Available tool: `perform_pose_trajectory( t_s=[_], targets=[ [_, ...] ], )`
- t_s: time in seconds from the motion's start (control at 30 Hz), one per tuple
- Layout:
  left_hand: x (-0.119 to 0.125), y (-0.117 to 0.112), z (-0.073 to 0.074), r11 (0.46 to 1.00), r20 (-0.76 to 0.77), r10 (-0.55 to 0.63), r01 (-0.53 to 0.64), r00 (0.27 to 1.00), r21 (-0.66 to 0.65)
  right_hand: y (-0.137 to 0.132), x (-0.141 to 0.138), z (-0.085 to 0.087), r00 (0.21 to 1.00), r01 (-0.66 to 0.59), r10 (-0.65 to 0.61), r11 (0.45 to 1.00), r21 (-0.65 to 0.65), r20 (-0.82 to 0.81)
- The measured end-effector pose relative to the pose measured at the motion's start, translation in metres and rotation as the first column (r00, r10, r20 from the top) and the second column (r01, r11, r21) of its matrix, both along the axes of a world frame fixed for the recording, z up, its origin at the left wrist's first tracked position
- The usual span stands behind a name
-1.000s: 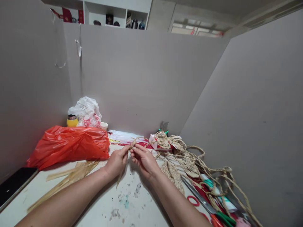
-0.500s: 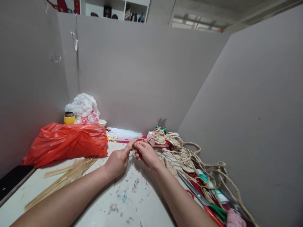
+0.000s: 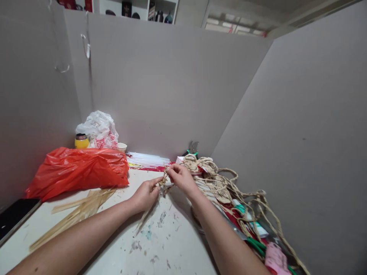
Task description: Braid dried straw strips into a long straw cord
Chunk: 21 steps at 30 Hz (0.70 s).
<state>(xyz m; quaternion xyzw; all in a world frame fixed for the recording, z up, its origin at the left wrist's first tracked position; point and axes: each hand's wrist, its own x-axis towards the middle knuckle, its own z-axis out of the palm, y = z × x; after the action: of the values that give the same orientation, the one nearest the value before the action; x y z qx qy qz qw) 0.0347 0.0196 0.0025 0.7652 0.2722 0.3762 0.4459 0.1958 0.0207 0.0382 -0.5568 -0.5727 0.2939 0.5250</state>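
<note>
Over the middle of the white table, both hands meet at a small knotted piece of tan straw [image 3: 163, 181]. Its lower edge looks frayed, and its exact form is too small to make out. My left hand [image 3: 145, 194] pinches it from the left, thumb and forefinger together. From beneath that hand a pale flat strip [image 3: 142, 222] trails toward the tabletop. My right hand [image 3: 181, 178] is closed on the upper right end of the piece, its fingertips pressed together. Tangled coils of tan rope [image 3: 220, 187] lie just right of my right hand.
At left are a red plastic bag [image 3: 83, 170], flat straw strips [image 3: 74, 219], a phone [image 3: 17, 217] and a yellow jar [image 3: 82, 142]. White sticks [image 3: 148, 159] and pruning shears [image 3: 192, 148] stand at the back. Green-handled scissors [image 3: 255, 244] lie right; grey partitions [image 3: 149, 84] enclose the table.
My right hand has risen and turned at the straw piece, while my left hand has dropped slightly. More of the piece now shows between them, and the pale strip has come into sight.
</note>
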Motion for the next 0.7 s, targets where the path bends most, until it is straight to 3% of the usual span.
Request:
perform_pose_trajectory(
  t_s=[0.2,0.43,0.5,0.7],
  targets=[
    [-0.001,-0.004,0.007,0.918,0.024,-0.083,0.086,0.996,-0.387,0.016,0.011,-0.021,0.992,0.125,-0.125,0.990,0.067,-0.002],
    [0.007,-0.013,0.002,0.861,0.056,-0.057,0.077,0.997,-0.502,0.016,0.011,-0.034,0.973,0.212,-0.221,0.970,0.121,0.066],
    [0.012,-0.017,-0.003,0.846,0.051,0.014,0.015,0.999,-0.533,0.016,0.008,-0.037,0.975,0.194,-0.206,0.973,0.123,0.088],
    [0.018,-0.010,-0.016,0.718,0.083,0.276,-0.148,0.958,-0.680,0.040,-0.010,-0.049,0.987,0.057,-0.062,0.998,0.038,0.148]
  ],
)
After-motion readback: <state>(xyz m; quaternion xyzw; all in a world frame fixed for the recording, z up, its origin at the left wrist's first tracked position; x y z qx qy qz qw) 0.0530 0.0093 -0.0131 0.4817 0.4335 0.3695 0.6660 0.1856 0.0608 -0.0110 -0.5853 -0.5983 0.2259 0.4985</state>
